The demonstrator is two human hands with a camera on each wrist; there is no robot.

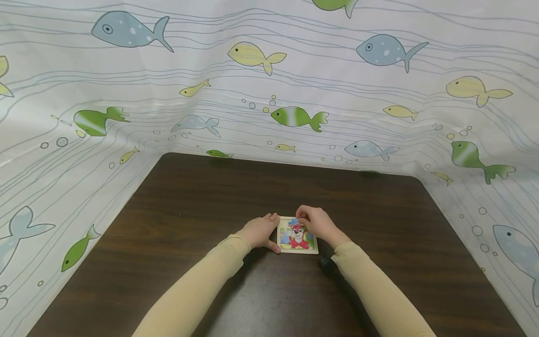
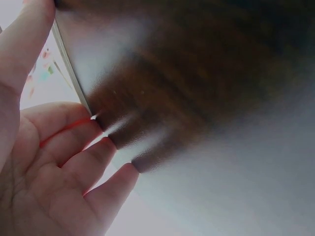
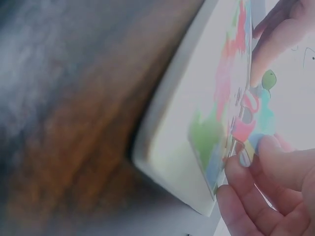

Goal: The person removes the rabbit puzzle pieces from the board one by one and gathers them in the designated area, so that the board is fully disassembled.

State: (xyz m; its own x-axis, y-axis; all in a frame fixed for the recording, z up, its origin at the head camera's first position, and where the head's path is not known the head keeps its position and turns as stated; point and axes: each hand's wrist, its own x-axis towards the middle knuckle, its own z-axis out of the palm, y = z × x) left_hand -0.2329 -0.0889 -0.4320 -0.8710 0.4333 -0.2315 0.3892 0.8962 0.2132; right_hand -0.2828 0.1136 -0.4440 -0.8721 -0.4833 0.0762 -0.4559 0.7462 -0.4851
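A small square picture puzzle (image 1: 297,251) in a pale wooden frame lies flat on the table, showing a red cartoon animal with a blue hat. My left hand (image 1: 259,231) rests at its left side, thumb by the near corner and fingertips by the far one. In the left wrist view the fingers (image 2: 74,169) are spread and rather straight, their tips on the tabletop. Over the puzzle's upper right part, my right hand (image 1: 318,225) pinches a colourful puzzle piece (image 3: 253,115) between thumb and fingers. The piece stands tilted against the picture; its lower edge is partly hidden.
The dark brown table (image 1: 202,196) spreads around the puzzle. A white curtain (image 1: 236,103) with printed fish encloses its back and sides. A black shape (image 1: 330,269) shows beside the right sleeve; what it is I cannot tell.
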